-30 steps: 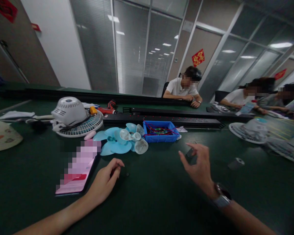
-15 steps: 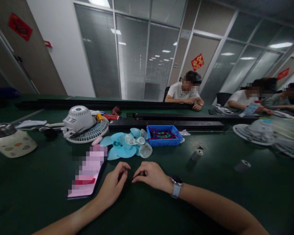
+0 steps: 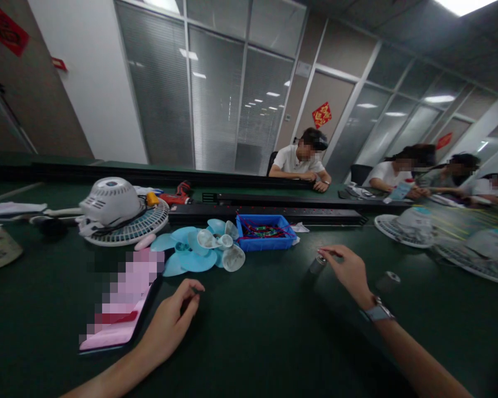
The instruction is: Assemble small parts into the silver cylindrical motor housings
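Note:
My right hand [image 3: 348, 271], with a watch on its wrist, reaches out to a small grey metal cylinder [image 3: 317, 266] standing on the green table [image 3: 257, 326]. Its thumb and fingertips are closed at the cylinder's top end. My left hand [image 3: 176, 312] rests on the table, fingers loosely curled, thumb and forefinger apart and nothing between them. Left of it lies a phone [image 3: 122, 298] with a pink screen. Beyond the left hand is a cluster of light blue and clear fan blades [image 3: 195, 246]. A second metal cylinder [image 3: 388, 281] stands right of my right wrist.
A blue bin [image 3: 268, 242] holds wires and circuit boards. Behind the blades sit a white fan housing [image 3: 112, 202] on its grille and a red power drill [image 3: 177, 193]. Long black rails [image 3: 269, 213] cross the table. More fan parts [image 3: 410, 226] lie right; co-workers [image 3: 299, 160] sit opposite.
My right hand has moved away from my left, out to the right, and its fingertips have come onto the nearer cylinder. The left hand stays in place. The view has turned to the right.

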Tool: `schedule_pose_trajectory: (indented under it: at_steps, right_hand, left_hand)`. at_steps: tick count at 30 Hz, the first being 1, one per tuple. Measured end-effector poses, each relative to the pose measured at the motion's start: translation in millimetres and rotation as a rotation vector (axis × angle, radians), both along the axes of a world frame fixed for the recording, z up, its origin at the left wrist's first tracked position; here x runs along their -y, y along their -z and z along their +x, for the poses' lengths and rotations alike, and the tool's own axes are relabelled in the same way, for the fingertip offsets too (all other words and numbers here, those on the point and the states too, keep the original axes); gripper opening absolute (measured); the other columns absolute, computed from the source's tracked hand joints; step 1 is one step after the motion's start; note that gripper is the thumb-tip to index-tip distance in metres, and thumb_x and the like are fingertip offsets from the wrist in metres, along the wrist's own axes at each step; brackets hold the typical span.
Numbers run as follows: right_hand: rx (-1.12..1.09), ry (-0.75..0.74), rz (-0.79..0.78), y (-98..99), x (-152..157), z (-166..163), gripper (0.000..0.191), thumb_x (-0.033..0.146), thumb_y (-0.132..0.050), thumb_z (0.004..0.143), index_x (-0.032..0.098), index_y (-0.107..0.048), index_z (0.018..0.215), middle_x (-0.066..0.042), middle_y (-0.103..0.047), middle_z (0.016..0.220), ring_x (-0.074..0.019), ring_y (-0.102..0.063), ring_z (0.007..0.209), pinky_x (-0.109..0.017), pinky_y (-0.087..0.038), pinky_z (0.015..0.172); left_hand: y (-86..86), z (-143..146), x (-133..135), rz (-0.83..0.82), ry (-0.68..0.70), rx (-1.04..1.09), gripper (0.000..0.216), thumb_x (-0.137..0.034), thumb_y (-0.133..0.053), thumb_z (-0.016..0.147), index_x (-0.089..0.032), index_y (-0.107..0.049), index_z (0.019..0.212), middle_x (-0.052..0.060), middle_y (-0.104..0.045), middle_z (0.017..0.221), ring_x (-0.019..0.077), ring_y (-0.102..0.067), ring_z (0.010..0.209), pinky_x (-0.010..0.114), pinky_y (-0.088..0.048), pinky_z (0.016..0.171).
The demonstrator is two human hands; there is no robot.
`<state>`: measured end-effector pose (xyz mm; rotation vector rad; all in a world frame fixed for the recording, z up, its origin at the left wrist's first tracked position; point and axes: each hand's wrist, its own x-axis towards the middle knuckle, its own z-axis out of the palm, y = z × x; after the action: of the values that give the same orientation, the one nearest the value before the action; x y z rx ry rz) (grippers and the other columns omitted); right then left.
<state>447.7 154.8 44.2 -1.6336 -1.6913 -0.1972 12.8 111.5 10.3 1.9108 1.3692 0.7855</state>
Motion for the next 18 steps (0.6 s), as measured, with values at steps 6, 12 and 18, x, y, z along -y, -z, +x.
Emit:
schedule_pose_trajectory:
  at_steps: [6,12,18]
  right_hand:
    - [-0.03,0.053,-0.112,15.6,-1,10,0.034,0.051,-0.052,0.088,0.023,-0.073,0.09,-0.006,-0.075,0.092,-0.0242,-0.069,0.082,-0.035,-0.05,0.071]
    - [0.0,-0.019,-0.12,12.7,4,4,0.028,0.044,-0.051,0.09,0.022,-0.069,0.087,-0.005,-0.073,0.09,-0.0217,-0.068,0.08,-0.033,-0.049,0.072]
    - [-0.013,0.013,-0.102,19.7,3,3,0.032,0.047,-0.048,0.091,0.021,-0.063,0.081,-0.007,-0.072,0.087,-0.0215,-0.067,0.077,-0.033,-0.049,0.071]
  left_hand:
    - [0.8,-1,-1,-0.002,-0.013,-0.047,0.024,-0.038,-0.035,0.095,-0.021,-0.047,0.108,-0.002,-0.058,0.07,0.0197,-0.06,0.064,0.028,-0.043,0.061]
    - [7.7,-6,-2,0.004,-0.015,-0.058,0.025,-0.041,-0.038,0.094,-0.024,-0.049,0.108,-0.002,-0.061,0.072,0.02,-0.062,0.066,0.028,-0.045,0.062]
    - [9.8,-7,-3,-0.009,-0.004,-0.088,0.029,-0.044,-0.037,0.095,-0.023,-0.047,0.111,-0.001,-0.06,0.071,0.0202,-0.062,0.065,0.028,-0.045,0.059]
